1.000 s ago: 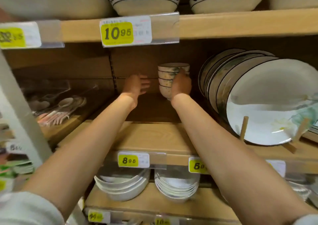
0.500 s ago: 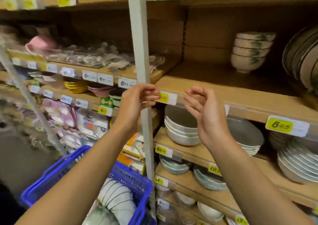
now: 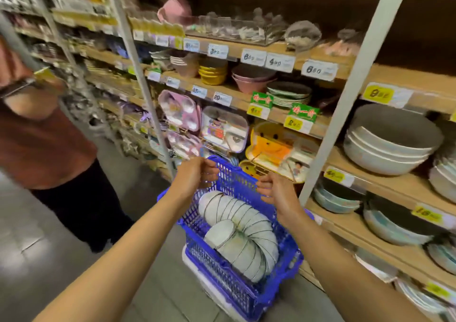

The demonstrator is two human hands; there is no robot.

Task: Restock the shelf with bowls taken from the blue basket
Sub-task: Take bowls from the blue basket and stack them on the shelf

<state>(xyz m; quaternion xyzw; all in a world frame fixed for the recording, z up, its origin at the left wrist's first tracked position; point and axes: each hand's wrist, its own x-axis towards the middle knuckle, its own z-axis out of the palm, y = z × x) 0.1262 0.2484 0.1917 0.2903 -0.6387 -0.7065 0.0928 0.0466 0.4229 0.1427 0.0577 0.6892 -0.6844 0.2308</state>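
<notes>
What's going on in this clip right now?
A person is restocking crockery in a shop aisle. Both hands, left hand and right hand, reach down over the blue basket, which holds a curved row of nested bowls lying on their sides. Neither hand holds a bowl at this moment. Another person in a reddish top stands to the left.

floor (image 3: 49, 260): grey tiles, carrying the blue basket (image 3: 246, 294) of bowls (image 3: 241, 238) | shelf (image 3: 394, 186): wooden boards on white uprights, yellow price tags lining the front edges | upper boards: stacked grey bowls (image 3: 387, 146), yellow bowls (image 3: 213, 74), pink bowls (image 3: 251, 80) sitting directly on them | lower boards: dark-lined bowls (image 3: 394, 223) resting there
</notes>
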